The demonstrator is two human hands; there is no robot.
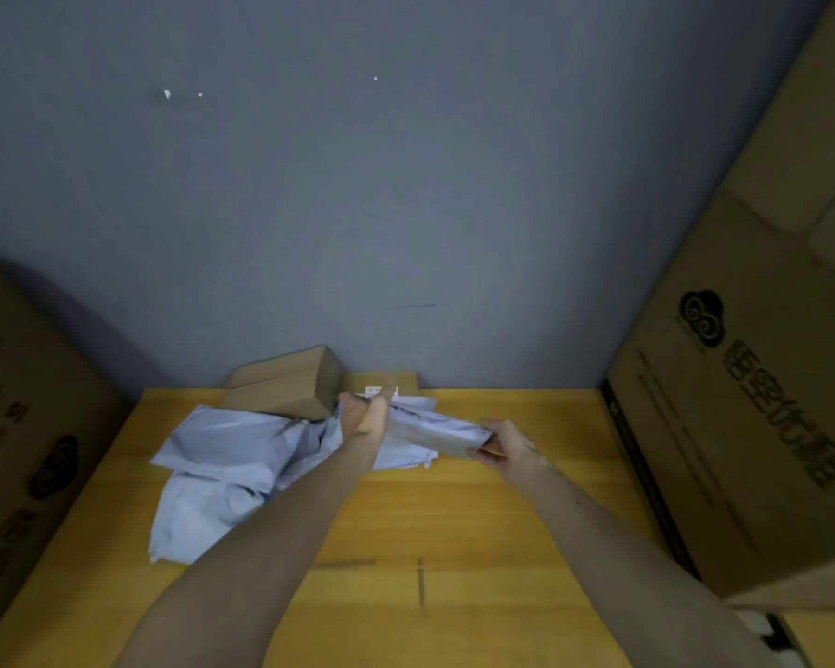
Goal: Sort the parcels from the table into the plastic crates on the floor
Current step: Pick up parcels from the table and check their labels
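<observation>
Both bare forearms are seen nearest the camera, reaching forward across the yellow wooden desk toward its far edge at 12 o'clock. The left hand is closed over the far end of a pale blue soft parcel, while the right hand pinches the near end of the same parcel, its fingers clamped together on the bag's edge. The parcel is held between the two hands, just above or on the desk; which of the two cannot be told. More pale blue bags lie crumpled at 10 o'clock of the hands, and a small brown box rests on their far side, against the grey wall. A flat cardboard parcel with a white label lies just behind the left hand. Large cartons stand at 3 o'clock and at 9 o'clock. No plastic crate is in view, so the floor crates must be sought outside this frame.

The step in hand is judged to be the lifting of one soft parcel clear of the heap. It is best done by keeping both ends gripped so the limp bag does not sag, and by checking that the neighbouring bags are not dragged along with it.
</observation>
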